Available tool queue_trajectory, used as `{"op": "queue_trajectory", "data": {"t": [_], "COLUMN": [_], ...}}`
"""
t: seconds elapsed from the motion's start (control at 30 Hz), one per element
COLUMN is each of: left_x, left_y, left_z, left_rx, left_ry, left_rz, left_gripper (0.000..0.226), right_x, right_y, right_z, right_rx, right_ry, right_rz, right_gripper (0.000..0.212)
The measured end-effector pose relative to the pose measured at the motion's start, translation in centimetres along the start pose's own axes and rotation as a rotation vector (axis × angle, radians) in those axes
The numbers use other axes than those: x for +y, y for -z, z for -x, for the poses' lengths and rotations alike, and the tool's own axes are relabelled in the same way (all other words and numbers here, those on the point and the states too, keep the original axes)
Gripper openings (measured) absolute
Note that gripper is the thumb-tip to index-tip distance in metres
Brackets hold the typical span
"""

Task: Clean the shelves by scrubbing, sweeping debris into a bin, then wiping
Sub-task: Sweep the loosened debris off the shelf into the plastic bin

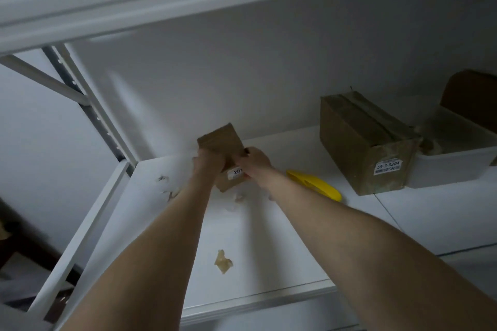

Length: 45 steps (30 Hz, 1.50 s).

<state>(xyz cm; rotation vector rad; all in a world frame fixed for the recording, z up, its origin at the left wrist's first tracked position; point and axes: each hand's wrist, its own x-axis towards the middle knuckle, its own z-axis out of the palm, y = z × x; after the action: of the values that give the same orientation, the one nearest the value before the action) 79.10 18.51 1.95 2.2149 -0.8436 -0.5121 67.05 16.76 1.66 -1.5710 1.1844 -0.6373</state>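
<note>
Your white shelf [269,250] fills the lower middle of the frame, strewn with debris: a yellowish scrap [223,261] near the front edge, greyish bits [169,192] toward the left rear. A yellow tool [317,185] lies flat right of centre, just behind your right forearm.

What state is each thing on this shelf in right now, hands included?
Shelf: littered with scraps.
Small cardboard box: tilted, held from both sides.
Left hand: gripping the small box's left side.
Right hand: gripping its right side.
Yellow tool: lying flat on the shelf, untouched.
Large cardboard box: closed, taped, resting on the shelf.
Plastic tub: open-topped, beside the large box.
</note>
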Motion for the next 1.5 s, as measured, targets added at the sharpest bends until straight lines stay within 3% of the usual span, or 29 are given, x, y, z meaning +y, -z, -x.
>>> {"op": "queue_trajectory", "data": {"t": [0.13, 0.3, 0.4, 0.57, 0.73, 0.9, 1.03, 1.13, 1.23, 1.3, 1.4, 1.5], "left_x": [6.0, 10.8, 11.2, 11.4, 11.8, 11.7, 11.9, 11.1, 9.6, 8.5, 6.8, 6.5], "left_y": [-3.7, -10.0, -13.4, -15.7, -15.3, -14.7, -13.9, -13.1, -11.2, -10.2, -8.9, -7.9], "left_z": [2.6, 6.0, 5.5, 5.3, 8.5, 9.7, 9.5, 7.8, 6.8, 6.8, 7.5, 8.9], "left_rx": [-0.184, -0.443, -0.487, -0.512, -0.603, -0.692, -0.647, -0.444, -0.388, -0.386, -0.445, -0.548], "left_ry": [-0.155, -0.198, -0.186, -0.147, -0.172, -0.163, -0.334, -0.351, -0.245, -0.198, -0.118, -0.033], "left_rz": [0.296, 0.319, 0.25, 0.268, 0.262, 0.152, -0.055, -0.123, -0.076, -0.047, -0.046, 0.02], "left_gripper": [0.034, 0.04, 0.052, 0.039, 0.038, 0.007, 0.034, 0.024, 0.023, 0.026, 0.027, 0.03], "right_x": [0.0, 3.9, 4.9, 6.2, 7.4, 7.3, 7.0, 6.8, 7.0, 7.5, 7.6, 7.0], "right_y": [7.6, 14.9, 16.4, 17.3, 17.8, 18.2, 17.6, 16.8, 15.2, 14.3, 13.2, 12.8], "right_z": [-1.5, -2.3, -1.1, -0.9, -0.4, 0.8, 1.4, 1.4, 2.0, 2.6, 3.3, 3.5], "right_rx": [0.247, 0.452, 0.403, 0.362, 0.36, 0.351, 0.508, 0.307, 0.071, -0.016, -0.009, 0.058], "right_ry": [0.06, -0.124, -0.182, -0.214, -0.243, -0.283, -0.179, -0.046, -0.094, -0.145, -0.195, -0.174], "right_rz": [0.129, 0.303, 0.4, 0.448, 0.5, 0.677, 0.697, 0.704, 0.717, 0.711, 0.705, 0.451], "right_gripper": [0.043, 0.038, 0.037, 0.046, 0.039, 0.03, 0.035, 0.033, 0.047, 0.044, 0.028, 0.024]}}
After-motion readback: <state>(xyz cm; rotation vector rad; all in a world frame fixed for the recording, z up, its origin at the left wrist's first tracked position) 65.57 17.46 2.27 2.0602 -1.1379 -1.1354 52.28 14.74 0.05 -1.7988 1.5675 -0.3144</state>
